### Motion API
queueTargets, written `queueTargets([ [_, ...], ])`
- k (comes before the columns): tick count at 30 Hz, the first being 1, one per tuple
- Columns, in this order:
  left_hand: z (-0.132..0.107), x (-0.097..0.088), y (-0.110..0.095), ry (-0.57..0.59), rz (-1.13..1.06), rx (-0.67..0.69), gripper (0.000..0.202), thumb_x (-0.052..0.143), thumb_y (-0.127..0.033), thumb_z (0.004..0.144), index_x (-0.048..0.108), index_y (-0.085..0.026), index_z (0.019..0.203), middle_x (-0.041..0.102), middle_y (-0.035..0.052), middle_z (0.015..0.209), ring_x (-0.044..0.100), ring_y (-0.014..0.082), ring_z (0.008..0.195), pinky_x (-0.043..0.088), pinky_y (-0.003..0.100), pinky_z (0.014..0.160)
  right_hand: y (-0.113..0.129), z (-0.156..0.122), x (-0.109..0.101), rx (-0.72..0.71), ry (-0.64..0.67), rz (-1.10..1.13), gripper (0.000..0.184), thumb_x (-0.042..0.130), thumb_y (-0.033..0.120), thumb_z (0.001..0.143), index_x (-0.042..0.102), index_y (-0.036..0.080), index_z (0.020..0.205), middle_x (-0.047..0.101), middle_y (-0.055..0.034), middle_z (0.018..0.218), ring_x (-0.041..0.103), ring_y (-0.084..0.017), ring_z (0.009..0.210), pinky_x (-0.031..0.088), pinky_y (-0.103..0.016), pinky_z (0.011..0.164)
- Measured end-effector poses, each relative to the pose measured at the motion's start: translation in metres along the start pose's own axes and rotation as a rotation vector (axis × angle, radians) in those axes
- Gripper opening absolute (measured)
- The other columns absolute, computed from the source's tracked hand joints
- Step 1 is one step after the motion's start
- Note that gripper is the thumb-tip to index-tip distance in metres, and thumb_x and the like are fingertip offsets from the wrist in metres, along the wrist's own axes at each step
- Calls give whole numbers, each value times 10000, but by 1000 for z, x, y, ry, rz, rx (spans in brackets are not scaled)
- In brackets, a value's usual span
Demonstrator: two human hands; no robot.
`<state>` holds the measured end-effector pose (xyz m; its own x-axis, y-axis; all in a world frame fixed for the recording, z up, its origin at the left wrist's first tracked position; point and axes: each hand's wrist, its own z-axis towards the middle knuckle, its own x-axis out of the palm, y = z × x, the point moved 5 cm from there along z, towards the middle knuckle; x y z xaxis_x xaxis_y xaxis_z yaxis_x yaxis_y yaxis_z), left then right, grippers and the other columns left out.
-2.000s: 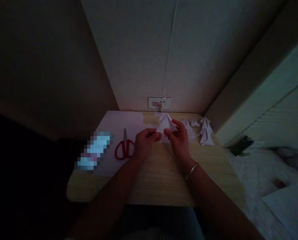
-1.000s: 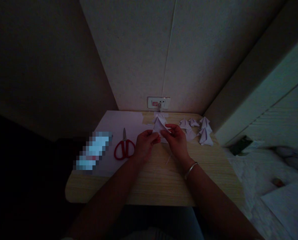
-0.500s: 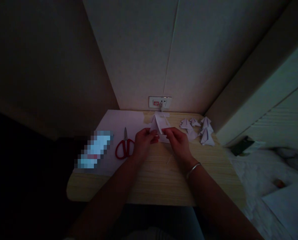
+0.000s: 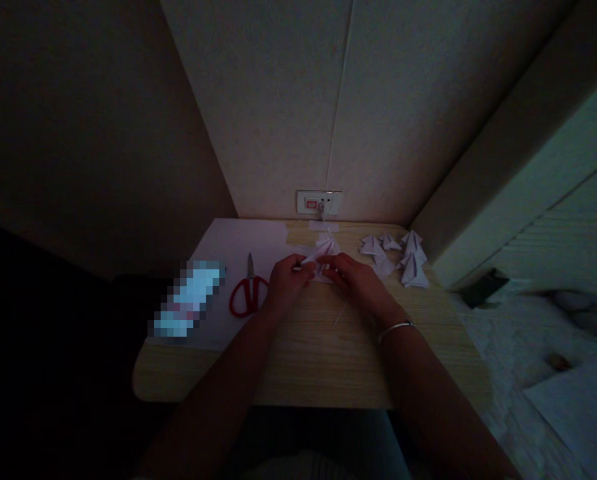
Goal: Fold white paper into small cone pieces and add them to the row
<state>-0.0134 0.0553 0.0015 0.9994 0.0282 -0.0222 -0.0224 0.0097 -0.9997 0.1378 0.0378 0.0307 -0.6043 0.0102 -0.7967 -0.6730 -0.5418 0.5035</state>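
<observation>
Left grip [image 4: 285,283] and right grip [image 4: 359,283] pinch folded paper [image 4: 324,251]; lowered to table [image 4: 318,363].

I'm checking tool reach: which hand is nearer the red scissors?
Left. The left hand sits just right of the red scissors, apart from them; the right hand is farther right, on the other side of the folded paper that both hands hold.

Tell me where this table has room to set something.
Bare wood along the table's near edge, beside the forearms. Crowded: folded paper pieces far right, left hand and right hand on a central paper fold, scissors on a white sheet left.
</observation>
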Motion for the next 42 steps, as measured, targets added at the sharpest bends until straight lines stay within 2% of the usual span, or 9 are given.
queueTargets([
  [6, -1, 7, 12, 62, -162, -86, 197, 681, -319, 665, 616, -156, 756, 632, 5, 628, 615, 130, 582, 491, 241, 582, -9, 2, -1, 9, 2, 33, 206, 455, 352, 901, 604, 211, 921, 633, -52, 860, 590, -175, 751, 438, -284, 673],
  [12, 0, 7, 10, 70, -170, -77, 212, 666, -355, 688, 610, -161, 754, 637, 12, 647, 625, 137, 593, 506, 250, 581, -11, 1, -3, -33, 30, 71, 208, 481, 347, 885, 625, 239, 990, 638, -55, 933, 593, -178, 811, 429, -293, 724],
  [19, -1, 9, 11, 122, -163, -74, 247, 685, -379, 672, 622, -162, 771, 641, 8, 662, 597, 121, 552, 494, 237, 544, -6, 0, 1, -12, 79, 184, 230, 459, 355, 886, 596, 200, 785, 596, -3, 684, 529, -133, 618, 390, -237, 568],
  [23, -1, 10, 8, 127, -331, -100, 278, 683, -403, 680, 585, -169, 794, 626, -6, 676, 609, 110, 576, 508, 237, 589, -11, 1, 4, 96, -18, 343, 240, 438, 387, 894, 596, 206, 893, 610, 4, 696, 565, -130, 613, 434, -242, 567],
  [28, -1, 12, 5, 128, -514, -88, 305, 684, -429, 685, 535, -180, 781, 591, -30, 715, 617, 98, 610, 521, 259, 658, -7, 2, 4, 45, -160, 451, 275, 425, 357, 904, 615, 258, 1075, 609, -37, 912, 587, -125, 685, 488, -266, 599],
  [34, -5, 18, 0, 194, -583, -63, 327, 679, -447, 690, 511, -194, 813, 624, -16, 770, 635, 113, 655, 512, 291, 720, -4, 0, 2, 89, -346, 610, 339, 589, 372, 810, 550, 291, 1137, 574, -22, 958, 551, -115, 672, 480, -250, 548],
  [37, -7, 20, -2, 195, -597, -53, 319, 672, -446, 698, 498, -193, 788, 607, -29, 735, 634, 113, 661, 506, 297, 745, -6, 0, 4, 125, -398, 663, 334, 654, 376, 754, 547, 268, 1051, 581, 4, 892, 548, -110, 672, 475, -242, 574],
  [40, -8, 20, -3, 171, -584, -35, 315, 675, -440, 696, 504, -194, 793, 597, -33, 724, 629, 112, 662, 507, 298, 746, -5, -1, 3, 155, -414, 586, 223, 634, 383, 768, 580, 240, 930, 601, 0, 829, 554, -119, 663, 467, -247, 575],
  [42, -8, 19, -5, 158, -565, 5, 299, 671, -429, 704, 516, -193, 801, 594, -33, 722, 629, 113, 676, 510, 291, 743, -2, -2, 0, 149, -420, 512, 234, 636, 381, 765, 587, 235, 941, 614, -11, 834, 567, -128, 668, 467, -252, 565],
])
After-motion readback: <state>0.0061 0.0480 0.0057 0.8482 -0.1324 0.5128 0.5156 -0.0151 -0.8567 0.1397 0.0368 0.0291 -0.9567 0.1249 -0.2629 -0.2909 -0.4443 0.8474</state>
